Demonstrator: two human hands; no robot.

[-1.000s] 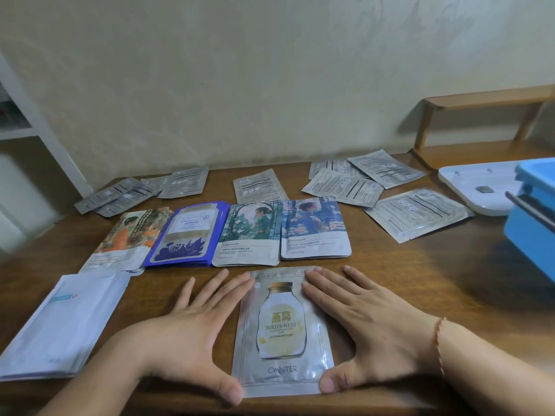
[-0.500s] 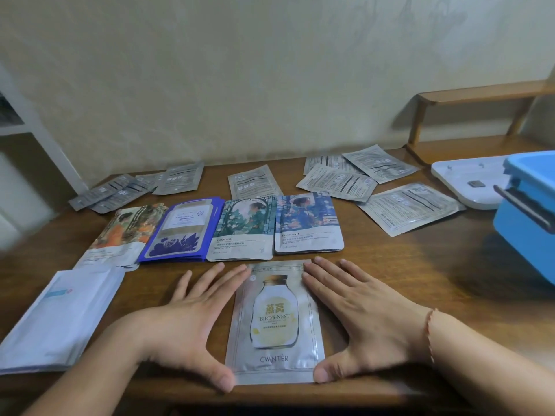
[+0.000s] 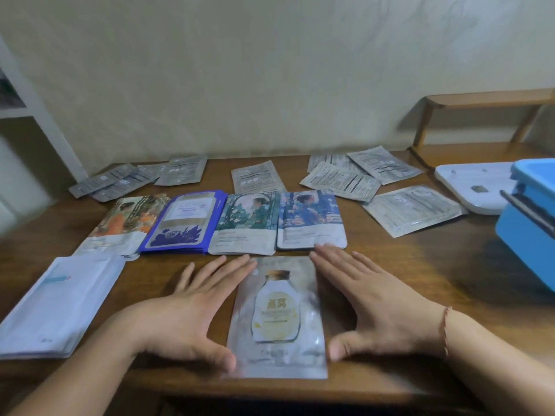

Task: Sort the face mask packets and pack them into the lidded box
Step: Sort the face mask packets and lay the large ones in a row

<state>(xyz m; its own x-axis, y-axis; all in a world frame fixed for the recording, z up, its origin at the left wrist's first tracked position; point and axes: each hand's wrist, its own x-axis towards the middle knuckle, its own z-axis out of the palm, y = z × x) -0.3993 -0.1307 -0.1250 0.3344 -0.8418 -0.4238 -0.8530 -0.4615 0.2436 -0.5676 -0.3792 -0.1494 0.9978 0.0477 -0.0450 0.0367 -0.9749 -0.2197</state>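
Head view: two hands, left [image 3: 192, 307] and right [image 3: 381, 301], spread flat, flanking one bottle-print packet [image 3: 277, 318]; four picture-front stacks [image 3: 244, 223] behind.

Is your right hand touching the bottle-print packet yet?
Touching. The head view shows the right hand flat on the table, its thumb tip against the right edge of the bottle-print packet and its forefinger along the upper right corner.

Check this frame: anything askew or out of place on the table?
Mostly tidy: four front stacks sit in a row. The grey packets behind lie face-down, scattered and overlapping at odd angles, unsorted. The bottle-print packet overhangs the table edge slightly, framed by both open hands.
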